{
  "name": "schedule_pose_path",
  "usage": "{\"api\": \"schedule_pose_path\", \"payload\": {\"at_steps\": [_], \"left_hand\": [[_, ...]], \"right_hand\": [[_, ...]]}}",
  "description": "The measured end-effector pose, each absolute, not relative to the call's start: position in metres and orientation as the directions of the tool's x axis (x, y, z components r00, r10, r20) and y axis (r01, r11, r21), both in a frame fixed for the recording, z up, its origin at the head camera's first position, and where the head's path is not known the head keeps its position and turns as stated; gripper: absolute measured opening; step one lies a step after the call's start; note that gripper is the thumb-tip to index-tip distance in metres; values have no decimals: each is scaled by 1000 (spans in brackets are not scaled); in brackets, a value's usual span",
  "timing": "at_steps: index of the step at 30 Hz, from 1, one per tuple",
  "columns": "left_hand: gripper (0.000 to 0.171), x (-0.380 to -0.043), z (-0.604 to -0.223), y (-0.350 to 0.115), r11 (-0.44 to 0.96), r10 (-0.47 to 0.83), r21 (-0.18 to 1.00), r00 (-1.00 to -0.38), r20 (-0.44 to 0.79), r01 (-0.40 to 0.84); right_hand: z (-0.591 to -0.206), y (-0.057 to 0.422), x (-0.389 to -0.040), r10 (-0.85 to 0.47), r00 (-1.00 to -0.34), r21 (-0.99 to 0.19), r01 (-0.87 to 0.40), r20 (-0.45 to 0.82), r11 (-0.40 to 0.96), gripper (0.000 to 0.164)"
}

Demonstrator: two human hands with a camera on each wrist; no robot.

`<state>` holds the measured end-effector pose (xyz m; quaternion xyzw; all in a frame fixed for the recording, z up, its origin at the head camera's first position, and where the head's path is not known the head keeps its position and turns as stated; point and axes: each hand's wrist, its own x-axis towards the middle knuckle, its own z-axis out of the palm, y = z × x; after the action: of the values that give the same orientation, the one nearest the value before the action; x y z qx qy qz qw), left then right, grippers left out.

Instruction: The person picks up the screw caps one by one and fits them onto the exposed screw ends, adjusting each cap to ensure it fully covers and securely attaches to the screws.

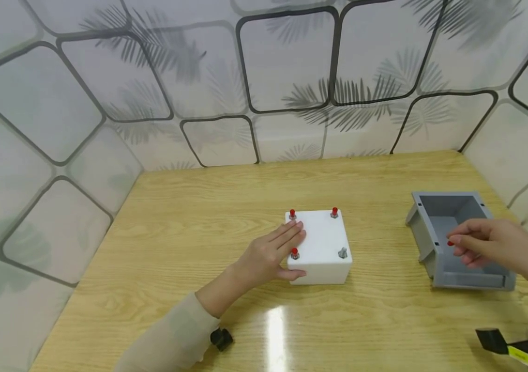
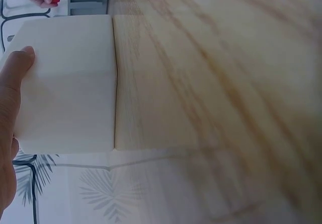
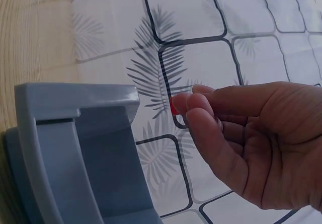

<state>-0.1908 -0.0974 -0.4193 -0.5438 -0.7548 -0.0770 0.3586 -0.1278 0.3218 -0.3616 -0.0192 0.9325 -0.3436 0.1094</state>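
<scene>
A white box [image 1: 321, 235] stands on the wooden table. My left hand [image 1: 270, 253] holds it at its left side, fingers across the top and thumb against the front face, as the left wrist view shows. Red caps [image 1: 335, 212] sit on threaded studs at three corners of the top; the near right corner has a bare metal stud [image 1: 343, 252]. My right hand [image 1: 492, 240] pinches a small red cap [image 3: 174, 106] between thumb and fingertips, over the grey bin [image 1: 474, 280]. The fingers hide most of this cap.
The open-topped grey bin stands at the right of the table [image 1: 198, 206], with its low lip facing me. Patterned cloth walls [image 1: 287, 67] enclose the back and both sides. Black straps [image 1: 492, 341] show near both wrists.
</scene>
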Motion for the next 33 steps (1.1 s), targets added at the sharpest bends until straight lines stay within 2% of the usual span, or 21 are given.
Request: {"api": "schedule_pose_path", "payload": {"at_steps": [33], "left_hand": [[79,-189,-425,-97,387,762,-276,-136,634,880]], "right_hand": [[-350,279,-118,-289,-953,-649,-162,-92,743,19]]}}
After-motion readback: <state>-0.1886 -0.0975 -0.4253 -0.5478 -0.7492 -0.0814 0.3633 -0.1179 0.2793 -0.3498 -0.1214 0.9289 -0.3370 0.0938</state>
